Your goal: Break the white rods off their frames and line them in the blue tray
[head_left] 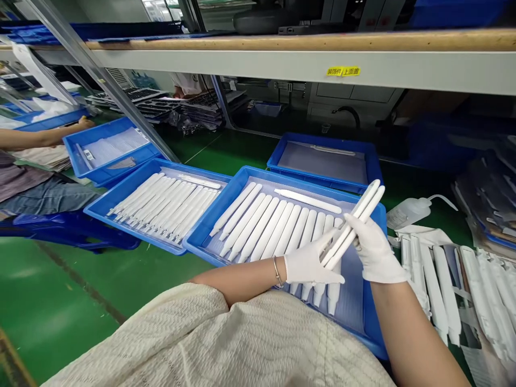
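Observation:
Both my hands wear white gloves. My left hand point(309, 264) and my right hand point(374, 248) together grip two long white plastic pieces point(360, 214), held side by side and slanting up to the right. They hover over a blue tray point(226, 189) that holds a row of several identical white pieces point(266, 223), with one more piece point(308, 200) lying crosswise at the back. A bracelet sits on my left wrist.
A second blue tray point(105, 202) of white pieces lies to the left, a nearly bare one point(320, 141) behind. More white pieces point(439, 279) and a squeeze bottle point(407, 212) lie at right. Another person's arm point(40, 137) reaches toward a blue tray point(80, 161) at far left. A shelf point(282, 56) runs overhead.

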Demonstrator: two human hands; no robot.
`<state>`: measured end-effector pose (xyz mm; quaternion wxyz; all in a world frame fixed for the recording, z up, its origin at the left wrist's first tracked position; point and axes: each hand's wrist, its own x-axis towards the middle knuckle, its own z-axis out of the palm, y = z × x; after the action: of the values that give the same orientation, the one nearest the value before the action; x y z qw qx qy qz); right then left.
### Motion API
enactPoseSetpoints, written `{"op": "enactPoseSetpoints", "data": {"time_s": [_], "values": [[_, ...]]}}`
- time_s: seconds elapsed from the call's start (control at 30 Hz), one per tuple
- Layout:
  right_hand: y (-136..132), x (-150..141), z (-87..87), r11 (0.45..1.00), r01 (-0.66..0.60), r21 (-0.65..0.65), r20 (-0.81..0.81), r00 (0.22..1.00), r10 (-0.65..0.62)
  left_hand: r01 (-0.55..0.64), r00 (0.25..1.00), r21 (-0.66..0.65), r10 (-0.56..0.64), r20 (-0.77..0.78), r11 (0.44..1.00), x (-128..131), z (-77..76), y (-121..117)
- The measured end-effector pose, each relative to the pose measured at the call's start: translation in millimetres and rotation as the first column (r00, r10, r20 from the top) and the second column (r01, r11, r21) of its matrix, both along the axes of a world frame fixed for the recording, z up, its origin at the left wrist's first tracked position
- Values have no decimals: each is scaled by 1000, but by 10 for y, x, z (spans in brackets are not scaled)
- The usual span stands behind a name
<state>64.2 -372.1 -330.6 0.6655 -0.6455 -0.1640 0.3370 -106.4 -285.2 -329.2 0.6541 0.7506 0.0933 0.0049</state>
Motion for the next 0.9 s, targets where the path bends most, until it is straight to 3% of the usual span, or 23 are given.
{"op": "enactPoseSetpoints", "data": {"time_s": [0.07,0.13,0.23,0.3,0.37,0.47,0.63,0.73,0.9], "values": [[-32,76,-12,999,30,42,-65,998,-27,95,993,-280,-112,-44,955,6,-28,10],[-54,115,-16,997,34,65,-103,994,-27,165,975,-467,-215,-54,869,25,-63,24],[-64,128,-22,996,30,82,-121,993,-20,226,950,-623,-311,-29,749,57,-118,47],[-60,125,-25,997,6,80,-117,993,3,238,939,-648,-341,-36,723,71,-146,64],[-54,105,-21,998,-24,63,-90,995,30,221,937,-620,-340,-78,753,79,-162,81],[-44,2,6,995,-100,-6,16,995,100,130,961,-542,-239,-136,830,88,-163,105],[-17,-314,39,941,-192,-280,210,944,255,106,978,-364,-162,-128,926,92,-124,136],[-2,-329,61,939,-203,-278,255,927,276,127,978,-350,-177,-115,928,59,-63,154],[-28,152,290,984,-26,-178,332,940,85,259,940,-379,-322,-110,888,0,-16,175]]}}
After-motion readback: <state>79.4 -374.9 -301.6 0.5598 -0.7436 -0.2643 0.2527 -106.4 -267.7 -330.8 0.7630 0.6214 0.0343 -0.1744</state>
